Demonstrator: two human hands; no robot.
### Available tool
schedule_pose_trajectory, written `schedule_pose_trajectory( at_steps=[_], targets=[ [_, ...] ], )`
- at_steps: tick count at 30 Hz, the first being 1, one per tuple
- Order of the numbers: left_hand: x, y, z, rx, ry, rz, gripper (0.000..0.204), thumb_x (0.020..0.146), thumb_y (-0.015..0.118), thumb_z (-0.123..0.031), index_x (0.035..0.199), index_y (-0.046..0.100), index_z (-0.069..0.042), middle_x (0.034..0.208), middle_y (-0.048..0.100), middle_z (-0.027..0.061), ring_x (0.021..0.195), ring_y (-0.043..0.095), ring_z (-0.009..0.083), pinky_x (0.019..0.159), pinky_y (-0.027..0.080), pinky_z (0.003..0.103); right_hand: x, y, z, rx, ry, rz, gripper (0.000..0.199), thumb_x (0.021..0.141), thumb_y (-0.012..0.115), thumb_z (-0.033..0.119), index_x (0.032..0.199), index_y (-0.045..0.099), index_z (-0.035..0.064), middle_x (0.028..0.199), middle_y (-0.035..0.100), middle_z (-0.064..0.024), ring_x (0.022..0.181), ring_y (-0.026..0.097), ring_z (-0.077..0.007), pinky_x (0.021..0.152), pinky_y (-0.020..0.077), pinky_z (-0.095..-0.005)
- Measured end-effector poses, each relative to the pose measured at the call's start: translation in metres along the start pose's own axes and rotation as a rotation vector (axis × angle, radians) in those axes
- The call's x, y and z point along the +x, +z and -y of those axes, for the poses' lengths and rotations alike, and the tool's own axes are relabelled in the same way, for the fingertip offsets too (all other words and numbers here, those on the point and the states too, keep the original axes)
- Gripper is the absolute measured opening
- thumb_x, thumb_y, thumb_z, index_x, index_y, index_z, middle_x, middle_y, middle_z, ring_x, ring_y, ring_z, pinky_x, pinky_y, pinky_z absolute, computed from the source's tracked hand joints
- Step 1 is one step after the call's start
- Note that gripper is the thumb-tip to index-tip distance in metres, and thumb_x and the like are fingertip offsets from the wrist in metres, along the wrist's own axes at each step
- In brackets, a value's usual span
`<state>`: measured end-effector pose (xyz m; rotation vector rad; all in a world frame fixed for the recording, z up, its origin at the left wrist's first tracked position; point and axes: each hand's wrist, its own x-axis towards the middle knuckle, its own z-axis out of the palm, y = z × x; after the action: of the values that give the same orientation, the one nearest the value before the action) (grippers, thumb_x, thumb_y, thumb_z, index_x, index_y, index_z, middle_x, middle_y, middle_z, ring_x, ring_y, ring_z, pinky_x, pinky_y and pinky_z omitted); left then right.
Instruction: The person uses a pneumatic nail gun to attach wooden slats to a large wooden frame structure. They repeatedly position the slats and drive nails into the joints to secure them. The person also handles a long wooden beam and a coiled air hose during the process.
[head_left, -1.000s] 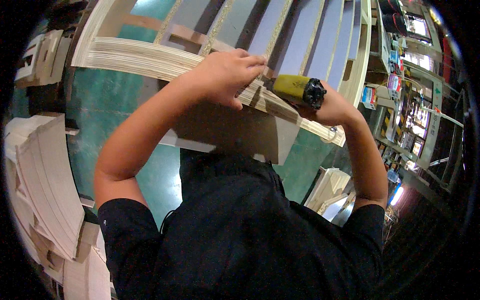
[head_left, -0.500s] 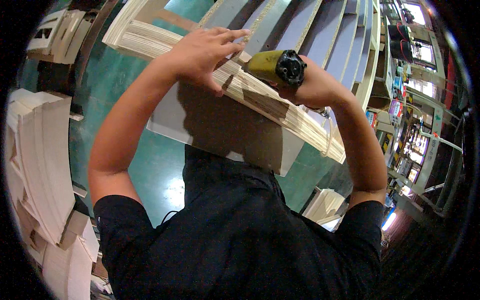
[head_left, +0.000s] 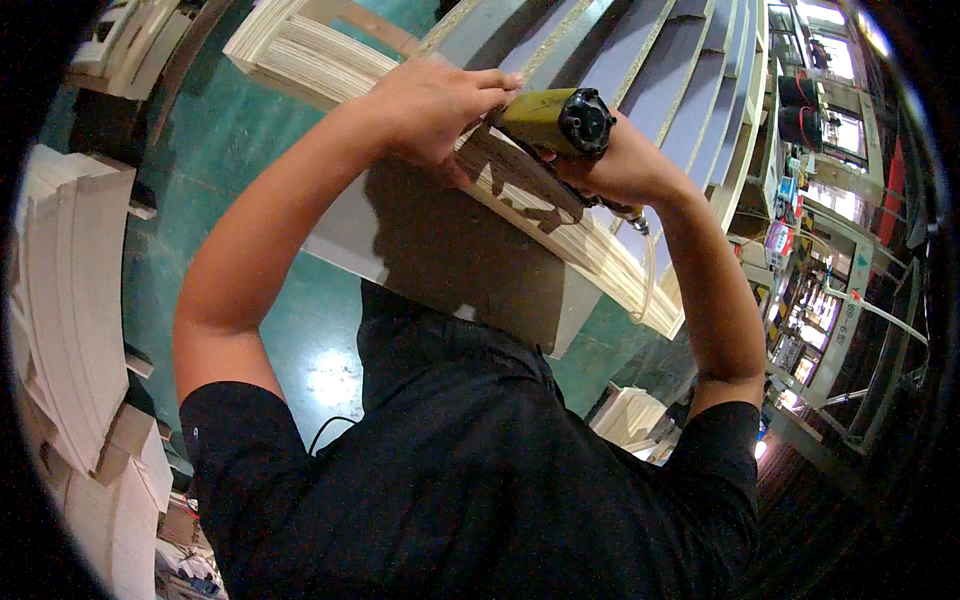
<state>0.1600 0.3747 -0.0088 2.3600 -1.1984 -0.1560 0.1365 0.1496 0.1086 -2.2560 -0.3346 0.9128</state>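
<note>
Pneumatic hand tool (head_left: 540, 120), one, with dull yellow barrel and black end cap (head_left: 587, 122); it lay at the upper centre, over a pale layered-wood rail (head_left: 600, 255), its barrel pointing leftward. Right grip (head_left: 622, 165): closed around the tool's handle, behind and to the right of the end cap; a metal coupling (head_left: 632, 217) showed beneath the wrist, and a thin pale hose (head_left: 650, 285) curved down over the rail's right-hand portion. Left grip (head_left: 435, 110): laid across the rail, thumb on the near side, fingers stretched toward the front of the tool; whether it was clenched on the wood could not be told. Wooden frame, of which the rail formed the near edge: several parallel slats (head_left: 562, 40) with speckled edges ran away from the rail, grey-lilac surfaces (head_left: 610, 60) between them. Grey-white sheet (head_left: 430, 245), one, below the rail, largely in shadow. Green floor (head_left: 240, 130), beneath the work. Tall stack of pale boards (head_left: 75, 290), at far left; further board pieces (head_left: 130, 50), upper left; pale pieces (head_left: 628, 415), lower right, near the right sleeve (head_left: 715, 450), which was black and short.
</note>
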Motion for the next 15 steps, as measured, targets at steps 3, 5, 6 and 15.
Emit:
schedule_pose_trajectory(
  at_steps=[3,5,6,15],
  targets=[
    [0.0,0.0,0.0,-0.023,0.007,0.0,0.102,0.054,0.093,-0.043,0.141,0.051,-0.011,0.152,0.045,0.0008,0.114,0.062,0.0324,0.093,0.053,0.044,-0.001,-0.001,-0.001,0.001,-0.017,0.025,0.038,0.081,0.071,0.007,0.118,0.062,0.0046,0.091,0.067,-0.0031,0.07,0.059,-0.0098,0.059,0.0485,-0.027],
    [0.001,0.001,0.001,-0.015,0.007,-0.002,0.102,0.054,0.093,-0.044,0.141,0.051,-0.011,0.153,0.045,0.0008,0.115,0.062,0.032,0.094,0.052,0.043,-0.002,-0.003,0.002,0.004,0.015,0.049,0.039,0.082,0.073,0.012,0.119,0.064,0.0057,0.102,0.07,-0.0069,0.087,0.063,-0.0151,0.079,0.0497,-0.0309],
    [0.001,0.001,0.002,-0.011,0.006,-0.004,0.103,0.054,0.093,-0.044,0.141,0.05,-0.011,0.153,0.045,0.0008,0.116,0.062,0.0318,0.094,0.052,0.043,-0.002,-0.003,0.003,0.009,0.019,0.052,0.04,0.082,0.073,0.012,0.12,0.064,0.0055,0.102,0.07,-0.007,0.086,0.062,-0.0151,0.079,0.0497,-0.0309],
    [0.001,0.002,0.0,0.005,0.002,-0.005,0.1,0.055,0.092,-0.046,0.139,0.051,-0.011,0.153,0.044,-0.0009,0.116,0.062,0.0297,0.094,0.053,0.042,-0.001,0.0,-0.007,0.023,-0.024,0.037,0.04,0.082,0.072,0.009,0.121,0.061,0.0029,0.088,0.067,-0.0026,0.062,0.056,-0.008,0.052,0.0463,-0.025]
  ],
)
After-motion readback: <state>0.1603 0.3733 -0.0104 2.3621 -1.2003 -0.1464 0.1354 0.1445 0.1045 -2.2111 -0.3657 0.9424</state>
